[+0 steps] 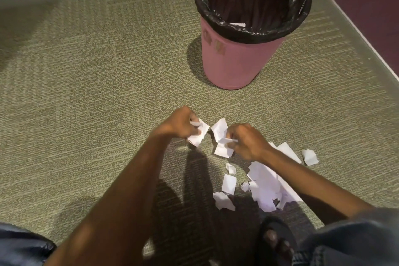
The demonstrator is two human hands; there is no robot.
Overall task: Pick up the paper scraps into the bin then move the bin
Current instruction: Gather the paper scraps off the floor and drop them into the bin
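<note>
A pink bin [233, 60] with a black liner [250, 28] stands on the carpet at the upper right; a white scrap [237, 24] lies inside it. My left hand [180, 124] is closed around white paper scraps [199, 134] just above the floor. My right hand [246, 141] grips more white scraps [220, 134] beside it. A pile of torn white paper [265, 188] lies on the carpet under my right forearm, with loose pieces [228, 183] to its left and one piece [309, 157] to its right.
Green-grey carpet [97, 93] covers the floor. A grey baseboard [349, 28] and a dark purple wall run along the right; a pale wall runs along the top left. My sandalled foot [277, 242] and denim-clad knees sit at the bottom edge.
</note>
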